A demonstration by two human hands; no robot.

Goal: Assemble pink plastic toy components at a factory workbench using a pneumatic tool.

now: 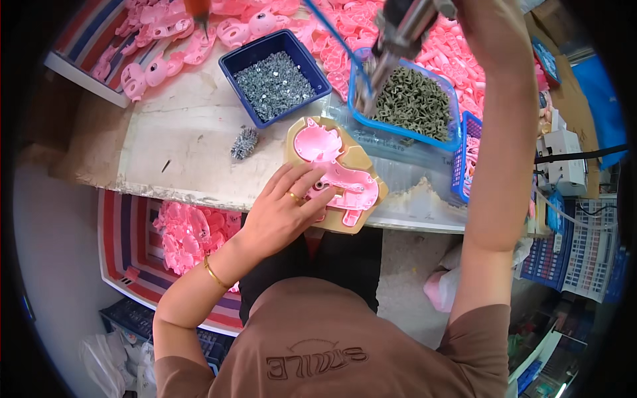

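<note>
My left hand (284, 204) lies over a pink plastic toy half-shell (358, 188), fingers stretched out and resting on it. The shell sits hollow side up in a tan holding block (363, 158) at the table's front edge. A small round metal piece shows inside the shell, close to my fingertips. My right hand (490, 30) is raised high at the top right, beside a metal tool (406, 34) with dark parts. The top edge cuts off its fingers, so their grip is hidden. The tool's lower end hangs over a tub of small grey-green parts (418, 106).
A dark blue bin of small screws (275, 83) stands left of the block, with a screw clump (245, 142) nearby. Pink parts (249, 26) cover the back. An orange-handled tool (198, 10) hangs at the top left. A purple basket (464, 159) stands right; pink shells (192, 235) fill a striped box below.
</note>
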